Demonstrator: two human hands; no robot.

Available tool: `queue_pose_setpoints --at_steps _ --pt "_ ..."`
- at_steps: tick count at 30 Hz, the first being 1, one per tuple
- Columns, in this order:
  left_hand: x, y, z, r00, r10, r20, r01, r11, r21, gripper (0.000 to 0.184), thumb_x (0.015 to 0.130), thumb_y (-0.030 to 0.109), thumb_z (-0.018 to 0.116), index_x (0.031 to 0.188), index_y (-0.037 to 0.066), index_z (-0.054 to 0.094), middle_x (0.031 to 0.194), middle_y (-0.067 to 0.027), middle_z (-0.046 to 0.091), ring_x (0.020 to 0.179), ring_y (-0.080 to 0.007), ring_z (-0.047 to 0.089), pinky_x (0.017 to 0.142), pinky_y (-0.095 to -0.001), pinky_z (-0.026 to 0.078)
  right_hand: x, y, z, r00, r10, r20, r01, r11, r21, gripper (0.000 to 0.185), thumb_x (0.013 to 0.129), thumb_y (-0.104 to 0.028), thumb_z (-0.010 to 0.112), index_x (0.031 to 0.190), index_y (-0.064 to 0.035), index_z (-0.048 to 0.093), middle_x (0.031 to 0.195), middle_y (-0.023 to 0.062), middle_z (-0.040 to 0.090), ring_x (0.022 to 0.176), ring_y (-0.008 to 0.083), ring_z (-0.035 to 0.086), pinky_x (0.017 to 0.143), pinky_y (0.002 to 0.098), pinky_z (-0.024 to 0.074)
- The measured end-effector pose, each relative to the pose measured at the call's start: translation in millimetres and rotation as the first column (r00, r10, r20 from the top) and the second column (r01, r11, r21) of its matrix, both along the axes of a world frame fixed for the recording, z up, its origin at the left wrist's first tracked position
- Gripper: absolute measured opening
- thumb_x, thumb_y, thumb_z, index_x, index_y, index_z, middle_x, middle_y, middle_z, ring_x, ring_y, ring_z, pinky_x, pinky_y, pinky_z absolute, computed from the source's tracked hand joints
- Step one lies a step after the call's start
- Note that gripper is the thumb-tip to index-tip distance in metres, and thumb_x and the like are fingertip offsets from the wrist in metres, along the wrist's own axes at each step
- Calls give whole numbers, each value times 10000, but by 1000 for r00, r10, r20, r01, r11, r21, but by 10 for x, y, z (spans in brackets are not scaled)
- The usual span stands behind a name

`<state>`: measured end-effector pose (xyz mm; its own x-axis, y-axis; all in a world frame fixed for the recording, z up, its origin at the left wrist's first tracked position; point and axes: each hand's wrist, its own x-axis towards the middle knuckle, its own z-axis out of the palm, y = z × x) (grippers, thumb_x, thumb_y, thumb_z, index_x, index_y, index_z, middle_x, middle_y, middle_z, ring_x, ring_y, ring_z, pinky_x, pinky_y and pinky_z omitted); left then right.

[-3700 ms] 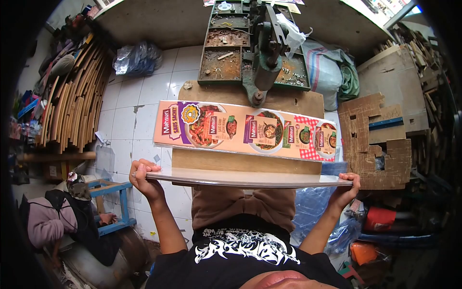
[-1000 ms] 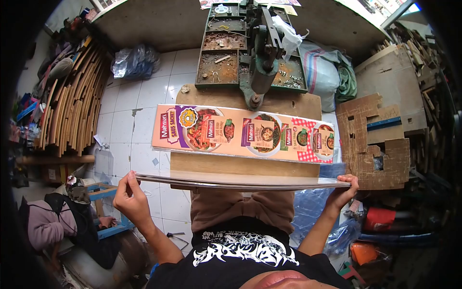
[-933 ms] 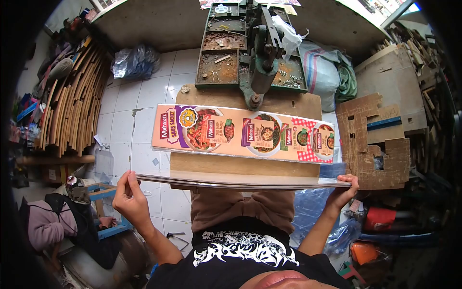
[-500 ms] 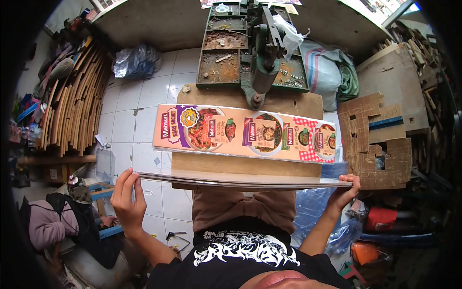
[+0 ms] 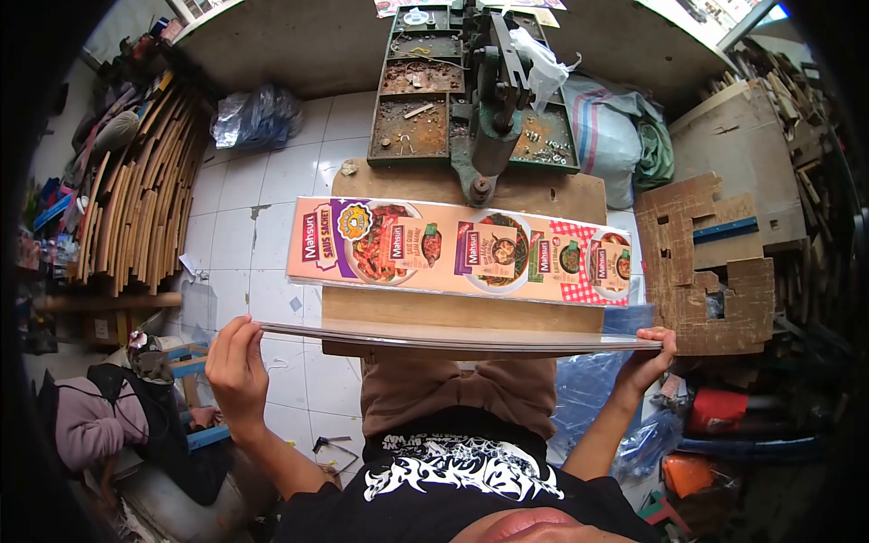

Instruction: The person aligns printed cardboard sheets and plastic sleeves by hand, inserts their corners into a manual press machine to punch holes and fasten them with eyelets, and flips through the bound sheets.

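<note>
A thin stack of long flat sheets (image 5: 453, 338) is held on edge above the near side of the wooden board, stretched between my two hands. My left hand (image 5: 237, 366) pinches its left end with fingers closed. At the other end, my right hand (image 5: 650, 357) grips the stack between thumb and fingers. Just beyond lies a long printed "Mahsuri" sign (image 5: 462, 249), face up, with food pictures and a clear glossy edge. Under it is the wooden board (image 5: 462, 306). The faces of the held sheets are mostly out of sight.
A green metal hand press (image 5: 493, 136) stands on the far side, its base in a compartmented tray (image 5: 412, 122) of small metal parts. Wooden strips (image 5: 145, 190) are stacked at left. Cut hardboard (image 5: 688, 299) and white sacks (image 5: 602, 136) sit at right.
The held stack has tilted very slightly, and my left hand has shifted a little to the left. The printed sign and press stay where they were.
</note>
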<state>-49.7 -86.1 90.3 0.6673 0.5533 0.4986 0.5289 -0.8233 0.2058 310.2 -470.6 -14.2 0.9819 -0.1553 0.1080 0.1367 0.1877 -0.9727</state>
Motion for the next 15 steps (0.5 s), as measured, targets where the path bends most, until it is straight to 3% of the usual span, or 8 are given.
queue_pose_setpoints --at_steps 15 --pt "-13 -18 -18 1000 -12 23 13 1000 -23 131 827 -66 630 951 -23 621 974 -185 683 868 -356 679 765 -385 537 -20 41 42 1000 -11 -16 11 1000 7 310 924 -319 478 724 -82 494 749 38 499 738 145 511 765 314 401"
